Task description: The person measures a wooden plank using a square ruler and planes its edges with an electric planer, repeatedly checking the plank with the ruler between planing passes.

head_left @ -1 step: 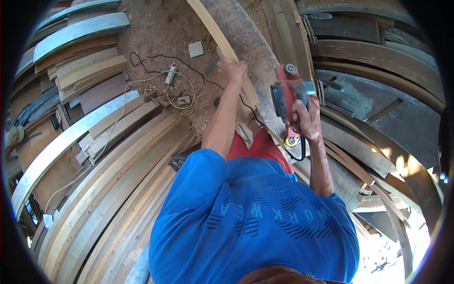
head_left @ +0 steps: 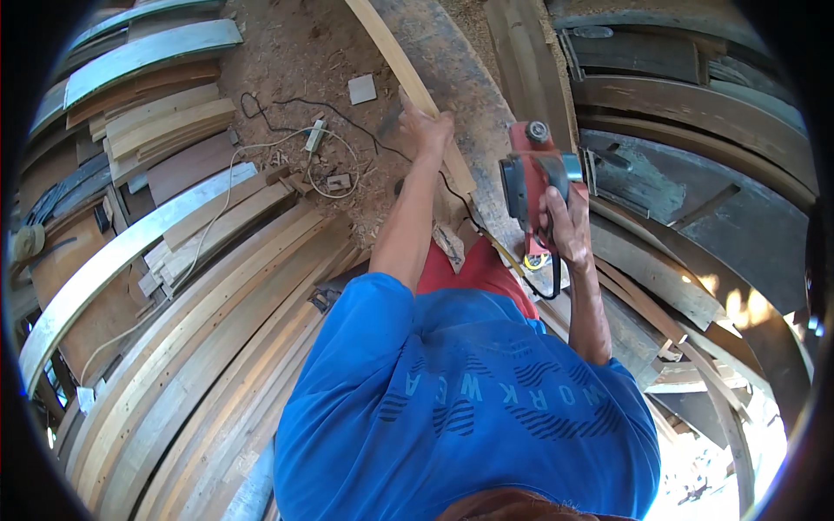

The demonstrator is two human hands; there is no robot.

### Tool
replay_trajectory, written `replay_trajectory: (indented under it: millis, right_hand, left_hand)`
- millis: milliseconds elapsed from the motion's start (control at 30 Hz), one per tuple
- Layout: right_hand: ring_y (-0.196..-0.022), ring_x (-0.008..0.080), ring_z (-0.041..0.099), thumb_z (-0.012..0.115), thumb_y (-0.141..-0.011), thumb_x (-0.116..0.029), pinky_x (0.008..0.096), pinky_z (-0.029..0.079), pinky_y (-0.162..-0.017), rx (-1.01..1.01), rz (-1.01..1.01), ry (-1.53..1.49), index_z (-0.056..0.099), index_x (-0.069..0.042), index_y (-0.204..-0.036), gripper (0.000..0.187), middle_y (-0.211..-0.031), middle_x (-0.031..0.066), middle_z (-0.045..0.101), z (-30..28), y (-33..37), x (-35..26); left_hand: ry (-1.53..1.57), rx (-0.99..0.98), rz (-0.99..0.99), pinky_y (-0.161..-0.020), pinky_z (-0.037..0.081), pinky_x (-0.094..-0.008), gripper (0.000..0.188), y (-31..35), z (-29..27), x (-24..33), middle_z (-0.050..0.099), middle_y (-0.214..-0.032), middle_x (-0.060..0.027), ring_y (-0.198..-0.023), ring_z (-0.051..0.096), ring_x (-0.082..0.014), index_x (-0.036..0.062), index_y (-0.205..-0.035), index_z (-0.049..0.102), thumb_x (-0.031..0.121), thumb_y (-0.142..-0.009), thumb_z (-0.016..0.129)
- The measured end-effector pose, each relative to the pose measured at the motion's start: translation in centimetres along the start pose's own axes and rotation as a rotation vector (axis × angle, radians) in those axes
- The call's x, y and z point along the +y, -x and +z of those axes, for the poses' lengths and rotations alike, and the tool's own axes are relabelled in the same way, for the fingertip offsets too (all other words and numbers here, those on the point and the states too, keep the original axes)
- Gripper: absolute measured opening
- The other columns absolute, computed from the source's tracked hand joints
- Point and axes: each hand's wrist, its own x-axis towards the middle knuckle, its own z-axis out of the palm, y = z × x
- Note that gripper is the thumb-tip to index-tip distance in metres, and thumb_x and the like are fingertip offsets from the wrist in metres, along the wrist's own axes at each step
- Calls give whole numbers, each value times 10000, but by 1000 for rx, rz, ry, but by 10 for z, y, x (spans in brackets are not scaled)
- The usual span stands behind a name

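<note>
One left hand (head_left: 426, 132) and one right hand (head_left: 569, 227) are showing, two in all, with one red power planer (head_left: 530, 178) and one pale wooden strip (head_left: 395, 61) appearing around the upper middle of the frame. One socket block (head_left: 315, 136) and one pale square piece (head_left: 362, 89) are lying upper left of centre. Stacked boards (head_left: 200, 339) at left are overlapping too much for counting.

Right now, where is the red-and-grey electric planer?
In the head view, the planer is right of centre, held in the right grip, right of the long pale wooden strip.
</note>
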Motion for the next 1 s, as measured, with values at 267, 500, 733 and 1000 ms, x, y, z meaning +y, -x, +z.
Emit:
replay_trajectory:
  millis: [267,500,733,1000]
  right_hand:
    - [-503,53,497,503,-1032,-433,201,396,-434,-124,-87,-118,565,-16,-1138,435,-673,-16,528,8,22,-19]
    - [-581,45,494,501,-1031,-443,205,421,-487,-240,-105,-88,540,-8,-1238,484,-794,-9,541,21,17,-29]
    - [-595,56,467,504,-1001,-556,216,379,-521,-211,-131,-11,519,8,-1329,652,-742,-13,501,16,24,-35]
    - [-518,55,459,541,-1015,-457,203,383,-454,-211,-90,-107,532,-4,-1135,469,-689,-21,494,5,28,-45]
  left_hand:
    - [297,-246,162,-1038,430,-481,1093,27,-14,-53,568,-1272,-271,-1161,584,-395,128,-1603,12,292,-809,745]
    - [161,-388,573,-1055,396,-485,1212,111,-1,-129,441,-1408,-294,-1287,456,-442,65,-1594,-2,269,-728,820]
    - [193,-7,467,-989,373,-524,1229,113,25,-85,462,-1232,-293,-1113,444,-447,-20,-1558,40,163,-655,852]
    - [127,67,410,-913,457,-470,1134,127,37,-60,527,-1215,-226,-1071,531,-404,-5,-1530,180,216,-675,890]
